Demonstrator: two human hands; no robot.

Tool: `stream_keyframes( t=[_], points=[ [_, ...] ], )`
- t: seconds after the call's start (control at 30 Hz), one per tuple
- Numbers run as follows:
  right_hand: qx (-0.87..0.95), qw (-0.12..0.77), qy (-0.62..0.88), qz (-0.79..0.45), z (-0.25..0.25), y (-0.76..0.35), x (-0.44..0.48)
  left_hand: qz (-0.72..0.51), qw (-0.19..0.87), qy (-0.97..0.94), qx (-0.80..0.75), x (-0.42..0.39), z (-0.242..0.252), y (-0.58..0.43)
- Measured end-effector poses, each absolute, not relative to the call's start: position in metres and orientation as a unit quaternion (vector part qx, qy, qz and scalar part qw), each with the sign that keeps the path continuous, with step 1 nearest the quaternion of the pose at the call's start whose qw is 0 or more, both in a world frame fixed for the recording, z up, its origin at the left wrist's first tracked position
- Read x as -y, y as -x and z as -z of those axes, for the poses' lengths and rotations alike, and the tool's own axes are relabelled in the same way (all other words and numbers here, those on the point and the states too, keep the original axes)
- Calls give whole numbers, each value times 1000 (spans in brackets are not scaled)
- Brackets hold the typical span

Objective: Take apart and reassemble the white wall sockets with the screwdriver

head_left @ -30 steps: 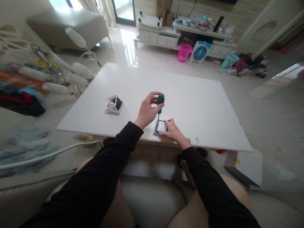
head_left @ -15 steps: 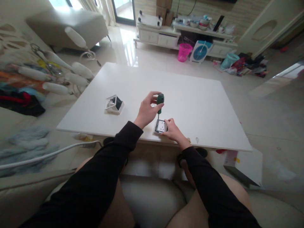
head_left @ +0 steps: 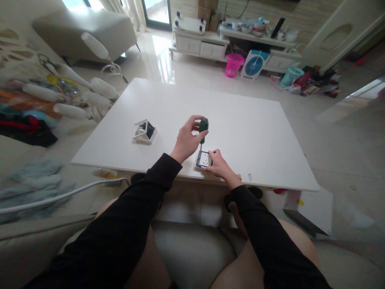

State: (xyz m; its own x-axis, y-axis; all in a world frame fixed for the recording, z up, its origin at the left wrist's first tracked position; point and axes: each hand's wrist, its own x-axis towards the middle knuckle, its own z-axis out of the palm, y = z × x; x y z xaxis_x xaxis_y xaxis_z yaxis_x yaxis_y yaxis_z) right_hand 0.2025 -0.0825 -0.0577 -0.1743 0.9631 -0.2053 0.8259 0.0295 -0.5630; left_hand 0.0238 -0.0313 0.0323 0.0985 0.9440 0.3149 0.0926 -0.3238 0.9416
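My left hand (head_left: 189, 134) is wrapped round the green handle of a screwdriver (head_left: 203, 125), which stands nearly upright. Its shaft reaches down to the upper left part of a wall socket (head_left: 205, 159) with a white face and a dark frame. The tip is too small to make out. From the right, the fingers of my right hand (head_left: 218, 163) grip the socket by its side on the white table (head_left: 240, 128), near the front edge. Farther left lies a white frame with dark parts (head_left: 145, 131), tilted up on a white base.
A small clear item (head_left: 250, 176) and a small yellowish item (head_left: 239, 176) lie by the table's front edge, right of my right hand. A white box (head_left: 313, 208) stands below the right corner. White lamp arms (head_left: 99, 88) reach toward the table's left edge.
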Motion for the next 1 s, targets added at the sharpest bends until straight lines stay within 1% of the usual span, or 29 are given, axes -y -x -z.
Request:
stream_keyframes(
  t=[0.57, 0.8, 1.0],
  points=[
    [713, 124, 625, -292, 61, -203, 82, -506, 404, -642, -410, 31, -28, -27],
    [714, 123, 625, -291, 60, -203, 82, -468, 404, -671, -409, 30, -22, -25],
    [714, 127, 624, -292, 60, -202, 83, -476, 390, -671, -414, 30, -25, -25]
  ],
)
